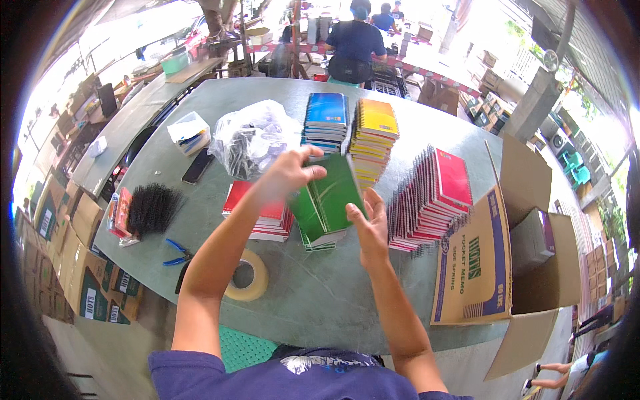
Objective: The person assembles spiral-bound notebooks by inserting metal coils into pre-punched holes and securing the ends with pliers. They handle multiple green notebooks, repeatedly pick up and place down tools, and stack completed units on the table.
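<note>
My right hand (370, 227) grips a green notebook (339, 190) by its lower right edge, thumb on the cover. The notebook tilts above a small stack of green notebooks (325, 241), mostly hidden beneath it. At its upper left edge is my left hand (293, 172), thumb and forefinger apart and slightly blurred; nothing shows between them. A stack of red notebooks (270, 213) lies partly behind my left forearm. Beyond my hands stand a blue stack (326, 110) and a yellow stack (377, 119). A tall stack of red spiral notebooks (452, 180) leans to the right of my right hand.
On the table (313, 293) are a tape roll (259, 283), blue-handled pliers (177, 252), black spiral wires (152, 210), a phone (198, 167), a clear plastic bag (257, 133) and a white container (189, 131). An open carton (475, 267) stands at right. Other people work farther off.
</note>
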{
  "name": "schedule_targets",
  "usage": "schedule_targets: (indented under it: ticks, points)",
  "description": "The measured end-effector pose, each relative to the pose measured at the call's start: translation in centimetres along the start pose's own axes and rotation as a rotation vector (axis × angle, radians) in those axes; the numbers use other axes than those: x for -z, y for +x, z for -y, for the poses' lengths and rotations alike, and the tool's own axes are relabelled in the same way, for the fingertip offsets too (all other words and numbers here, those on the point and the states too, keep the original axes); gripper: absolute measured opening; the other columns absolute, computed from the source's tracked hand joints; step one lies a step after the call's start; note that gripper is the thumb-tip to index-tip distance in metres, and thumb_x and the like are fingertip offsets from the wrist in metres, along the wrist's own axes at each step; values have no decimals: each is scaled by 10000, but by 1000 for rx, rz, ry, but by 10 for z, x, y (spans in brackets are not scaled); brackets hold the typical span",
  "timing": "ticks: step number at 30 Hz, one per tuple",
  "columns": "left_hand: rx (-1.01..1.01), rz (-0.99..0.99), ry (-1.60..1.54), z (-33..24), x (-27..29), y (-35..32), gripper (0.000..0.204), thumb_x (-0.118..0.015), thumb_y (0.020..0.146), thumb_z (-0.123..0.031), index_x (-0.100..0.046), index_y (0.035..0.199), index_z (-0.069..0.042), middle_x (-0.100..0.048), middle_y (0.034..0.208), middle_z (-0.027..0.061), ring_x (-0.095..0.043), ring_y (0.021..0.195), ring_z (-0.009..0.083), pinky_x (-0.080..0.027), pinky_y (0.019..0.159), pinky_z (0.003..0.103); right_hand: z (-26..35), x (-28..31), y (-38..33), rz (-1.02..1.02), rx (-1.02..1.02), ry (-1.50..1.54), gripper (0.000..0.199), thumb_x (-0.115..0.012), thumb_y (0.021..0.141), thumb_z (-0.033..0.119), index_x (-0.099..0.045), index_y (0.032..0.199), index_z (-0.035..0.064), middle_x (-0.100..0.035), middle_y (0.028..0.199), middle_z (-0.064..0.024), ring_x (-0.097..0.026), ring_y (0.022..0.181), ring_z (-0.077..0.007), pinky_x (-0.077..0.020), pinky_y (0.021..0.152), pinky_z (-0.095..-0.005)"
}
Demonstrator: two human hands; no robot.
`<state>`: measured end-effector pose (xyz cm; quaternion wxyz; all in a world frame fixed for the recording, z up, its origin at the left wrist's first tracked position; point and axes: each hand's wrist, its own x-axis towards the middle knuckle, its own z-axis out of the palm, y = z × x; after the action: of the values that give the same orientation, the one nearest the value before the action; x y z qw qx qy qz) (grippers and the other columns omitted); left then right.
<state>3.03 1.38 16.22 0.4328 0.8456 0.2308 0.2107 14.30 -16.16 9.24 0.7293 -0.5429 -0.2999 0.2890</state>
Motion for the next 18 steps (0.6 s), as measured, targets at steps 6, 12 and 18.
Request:
schedule_targets:
  ticks: [6,12,18]
  points:
    - [-177,-62,555,68,-38,-9,412,-641,801,-150,-566,1187,-25,-588,1169,200,-498,1140,368,-363,993,467,-53,-3,8,31,-92,-163,649,-673,838,200,-358,1364,-13,-424,1332,-148,-437,1206,-227,-366,1005,-340]
    - [-446,-704,496,2,-35,-87,286,-603,822,-97,-585,1100,-31,-581,1105,154,-485,1113,363,-352,980,444,-64,49,3,-137,286,-546,627,-651,854,293,-396,1333,-20,-443,1333,-215,-415,1248,-322,-325,1038,-405]
    - [-274,-385,519,99,-137,-263,257,-649,755,-52,-587,1005,-52,-579,950,122,-536,910,330,-419,838,449,-120,139,-103,141,173,-1364,592,-512,909,408,-394,1347,28,-354,1406,-242,-292,1326,-395,-233,1069,-532]
